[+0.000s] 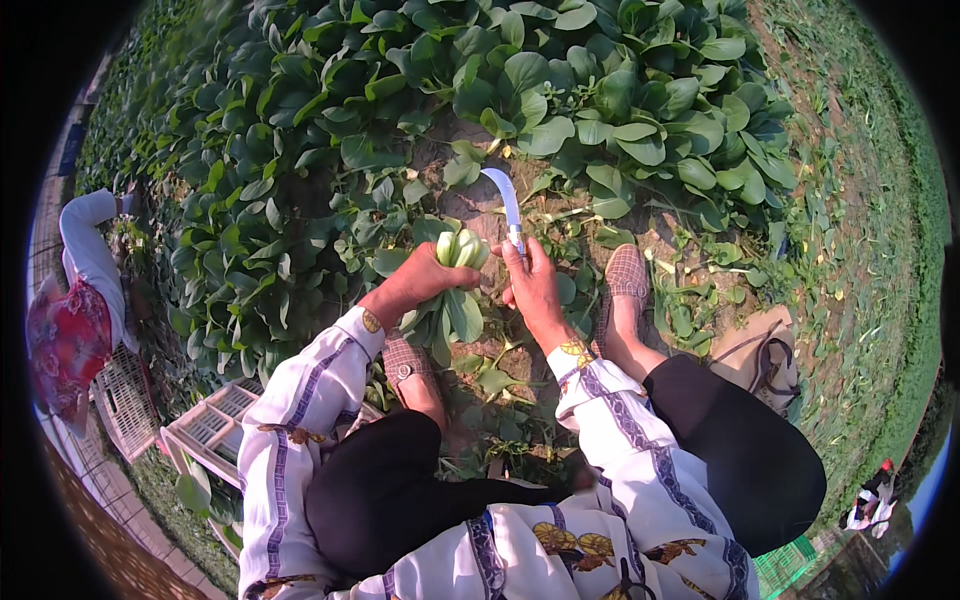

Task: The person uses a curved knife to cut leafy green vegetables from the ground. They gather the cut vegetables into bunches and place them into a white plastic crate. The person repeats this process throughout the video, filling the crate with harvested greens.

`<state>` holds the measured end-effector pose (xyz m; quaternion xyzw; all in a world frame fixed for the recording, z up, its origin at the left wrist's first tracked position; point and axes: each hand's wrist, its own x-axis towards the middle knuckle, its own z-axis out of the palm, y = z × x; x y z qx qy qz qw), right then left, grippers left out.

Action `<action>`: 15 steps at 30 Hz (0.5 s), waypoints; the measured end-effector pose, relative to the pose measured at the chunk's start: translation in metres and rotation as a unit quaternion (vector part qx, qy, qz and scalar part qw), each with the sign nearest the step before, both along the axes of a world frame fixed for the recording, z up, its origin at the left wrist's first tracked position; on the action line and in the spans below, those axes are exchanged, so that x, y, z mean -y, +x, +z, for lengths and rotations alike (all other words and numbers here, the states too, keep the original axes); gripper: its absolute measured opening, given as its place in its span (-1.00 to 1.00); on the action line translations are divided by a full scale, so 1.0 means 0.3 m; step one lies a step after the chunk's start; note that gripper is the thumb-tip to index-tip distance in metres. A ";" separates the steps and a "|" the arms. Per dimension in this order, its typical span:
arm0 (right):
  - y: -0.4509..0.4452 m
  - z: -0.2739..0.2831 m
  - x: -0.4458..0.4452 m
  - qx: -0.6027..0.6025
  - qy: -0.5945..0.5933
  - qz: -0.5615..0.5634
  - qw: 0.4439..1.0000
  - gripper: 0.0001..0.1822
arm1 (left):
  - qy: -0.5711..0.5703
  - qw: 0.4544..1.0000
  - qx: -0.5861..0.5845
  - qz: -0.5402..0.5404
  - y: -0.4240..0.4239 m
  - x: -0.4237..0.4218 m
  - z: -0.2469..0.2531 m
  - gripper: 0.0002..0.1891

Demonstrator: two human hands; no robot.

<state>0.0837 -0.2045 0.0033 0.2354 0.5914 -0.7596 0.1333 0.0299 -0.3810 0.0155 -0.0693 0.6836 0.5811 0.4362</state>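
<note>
My left hand point(431, 276) grips a cut head of bok choy point(463, 249), its pale green stem base facing up. The dark leaves hang down below my fist. In my right hand point(531, 285) is the handle of a small sickle point(508, 195). Its curved blade points away from me, with the tip bending left over bare soil. The two hands are close together, the sickle just right of the stems. Beyond the blade stand growing bok choy plants point(540, 97). Cut leaves point(495, 379) lie on the ground between my feet.
Plastic crates point(214, 427) stand at my left, with leafy greens beside them. A person in white sleeves point(94, 247) bends over the plants at far left. A beige bag point(757, 352) lies by my right leg. A green crate point(784, 566) and another person point(870, 499) are at lower right.
</note>
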 end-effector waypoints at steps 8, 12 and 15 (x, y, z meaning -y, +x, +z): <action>-0.109 -0.125 -0.102 0.016 0.043 -0.093 0.995 -0.77 | -0.327 0.655 -0.495 -0.469 -0.365 -0.347 -0.009 -0.72; -0.131 -0.119 -0.069 0.010 0.031 -0.090 0.995 -0.63 | -0.396 0.602 -0.532 -0.444 -0.458 -0.314 -0.048 -0.82; -0.133 -0.229 -0.087 -0.126 0.221 -0.052 0.966 -0.50 | -0.420 0.619 -0.572 -0.336 -0.452 -0.213 -0.106 -0.81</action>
